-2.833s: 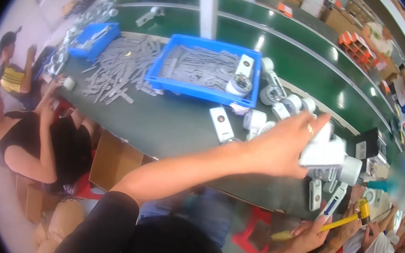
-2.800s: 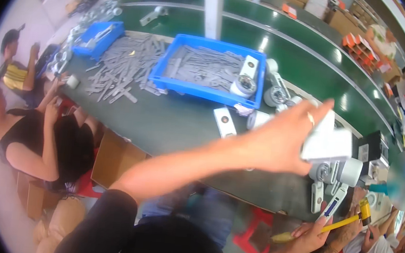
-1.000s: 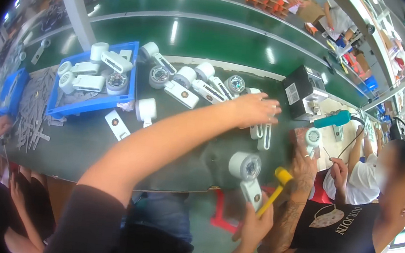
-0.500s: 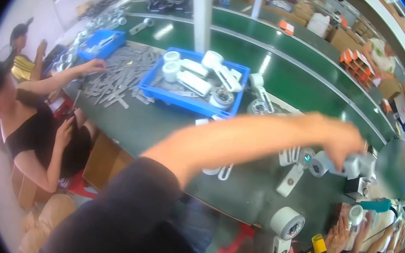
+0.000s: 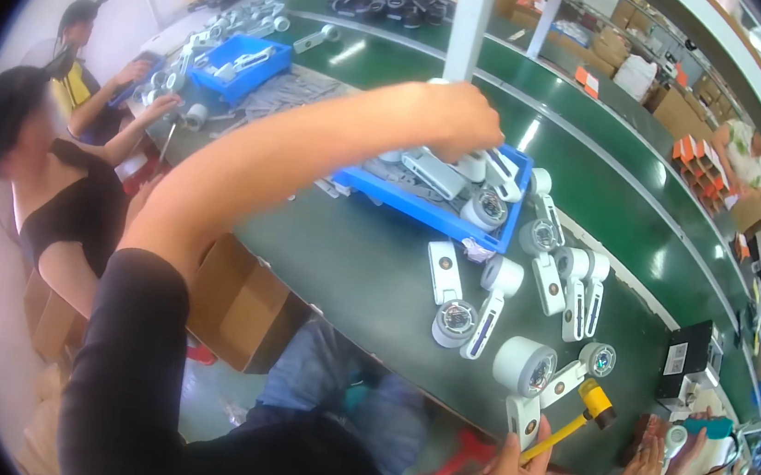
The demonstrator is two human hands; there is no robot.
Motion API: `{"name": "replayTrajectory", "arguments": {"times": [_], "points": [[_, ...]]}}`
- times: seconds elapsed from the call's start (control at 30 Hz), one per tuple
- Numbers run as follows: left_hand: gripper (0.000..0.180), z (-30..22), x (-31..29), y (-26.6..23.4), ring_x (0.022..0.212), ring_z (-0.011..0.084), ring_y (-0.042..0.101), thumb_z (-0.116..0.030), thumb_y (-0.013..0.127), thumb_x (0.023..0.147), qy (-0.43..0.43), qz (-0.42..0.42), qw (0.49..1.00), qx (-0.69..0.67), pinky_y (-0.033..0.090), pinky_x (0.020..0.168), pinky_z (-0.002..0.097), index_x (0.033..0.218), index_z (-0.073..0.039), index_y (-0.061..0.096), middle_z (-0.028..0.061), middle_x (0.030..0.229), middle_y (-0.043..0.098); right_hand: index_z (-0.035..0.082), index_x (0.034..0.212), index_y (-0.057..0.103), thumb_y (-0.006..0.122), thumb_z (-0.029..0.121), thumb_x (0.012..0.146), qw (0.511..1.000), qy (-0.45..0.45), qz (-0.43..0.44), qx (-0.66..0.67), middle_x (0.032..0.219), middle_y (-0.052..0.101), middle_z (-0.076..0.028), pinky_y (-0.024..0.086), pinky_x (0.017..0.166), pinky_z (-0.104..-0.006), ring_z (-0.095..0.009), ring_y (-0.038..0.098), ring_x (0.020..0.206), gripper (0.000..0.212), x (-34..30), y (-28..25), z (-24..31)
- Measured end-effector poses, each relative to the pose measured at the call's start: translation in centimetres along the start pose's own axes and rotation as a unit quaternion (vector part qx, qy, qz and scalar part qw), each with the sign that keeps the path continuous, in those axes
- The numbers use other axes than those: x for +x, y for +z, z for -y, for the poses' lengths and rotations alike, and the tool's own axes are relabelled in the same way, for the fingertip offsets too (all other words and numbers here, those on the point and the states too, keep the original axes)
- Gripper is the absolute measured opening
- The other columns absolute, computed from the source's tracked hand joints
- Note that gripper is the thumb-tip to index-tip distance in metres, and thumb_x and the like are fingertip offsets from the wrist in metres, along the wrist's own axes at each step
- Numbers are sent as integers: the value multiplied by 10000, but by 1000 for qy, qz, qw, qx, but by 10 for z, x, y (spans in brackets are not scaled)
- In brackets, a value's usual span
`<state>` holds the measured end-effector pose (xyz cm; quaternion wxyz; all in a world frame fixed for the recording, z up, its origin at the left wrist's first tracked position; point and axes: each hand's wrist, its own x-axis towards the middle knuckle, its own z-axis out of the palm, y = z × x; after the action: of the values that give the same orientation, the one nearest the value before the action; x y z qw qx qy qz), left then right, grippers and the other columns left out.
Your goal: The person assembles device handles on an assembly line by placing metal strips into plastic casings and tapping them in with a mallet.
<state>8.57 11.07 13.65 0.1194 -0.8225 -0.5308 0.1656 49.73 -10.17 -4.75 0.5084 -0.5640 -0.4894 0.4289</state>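
My left arm stretches across the bench to the blue bin (image 5: pixel 420 216). The curled fingers of my left hand (image 5: pixel 467 121) close over the head of a white handheld fan in that bin; the fingertips are partly hidden. More white fans lie in there, one with its round front (image 5: pixel 485 210) showing. Low on the right, my right hand (image 5: pixel 513 474) is closed round the handle of another white handheld fan (image 5: pixel 524 369), held upright with its thick round head on top. The same hand also grips a yellow mallet (image 5: pixel 568 433), its head pointing up and right.
Several white fans (image 5: pixel 489 309) lie on the dark green bench between the bin and my right hand. A black box (image 5: pixel 690 363) stands at the bench's right end. An open carton (image 5: pixel 239 306) sits below the front edge. Co-workers sit left and right; a green conveyor (image 5: pixel 581 180) runs behind.
My left hand has swung from the bench's right end, where it was at a white fan, leftward to the bin. My right hand keeps the fan and mallet. The view has shifted.
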Motion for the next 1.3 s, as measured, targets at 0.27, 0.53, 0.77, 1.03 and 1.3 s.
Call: {"name": "replayTrajectory", "arguments": {"times": [0.27,0.53,0.77,1.03,1.3], "points": [[888,9,25,52,1541,344,404,-372,929,722,42,-53,996,-61,281,1267,650,1517,-184,580,135,1520,601,-64,1282,690,808,-12,862,963,-168,109,-179,1126,683,-120,545,885,-328,-217,693,1008,439,-15,54,38],[1260,16,-1,93,1640,372,161,-515,965,646,-50,8,980,-192,171,1255,732,1690,-248,312,142,1775,190,-43,1254,702,825,62,882,941,-161,243,-171,1194,707,-196,554,930,-388,-352,720,1042,406,-11,135,51],[1065,23,-42,112,1620,389,215,-413,910,778,-52,-140,968,-202,160,1300,596,1654,-132,374,219,1720,297,-37,1200,702,789,170,928,897,-216,303,-239,1158,700,-241,542,909,-491,-465,675,1037,353,18,195,21],[537,-85,-185,142,1432,378,501,-338,933,759,-4,-270,898,-347,473,1136,490,1221,-136,747,126,1496,576,-63,1153,709,717,331,1034,892,71,388,-222,1089,689,-147,487,443,-342,-157,620,499,412,45,206,29],[339,-131,-194,178,1303,370,532,-159,870,803,-115,-270,864,-408,532,1046,474,1128,-165,773,100,1341,593,-20,1248,726,773,171,973,926,-163,241,-241,1377,642,-199,565,879,-362,-267,705,1090,339,14,160,37]]}}
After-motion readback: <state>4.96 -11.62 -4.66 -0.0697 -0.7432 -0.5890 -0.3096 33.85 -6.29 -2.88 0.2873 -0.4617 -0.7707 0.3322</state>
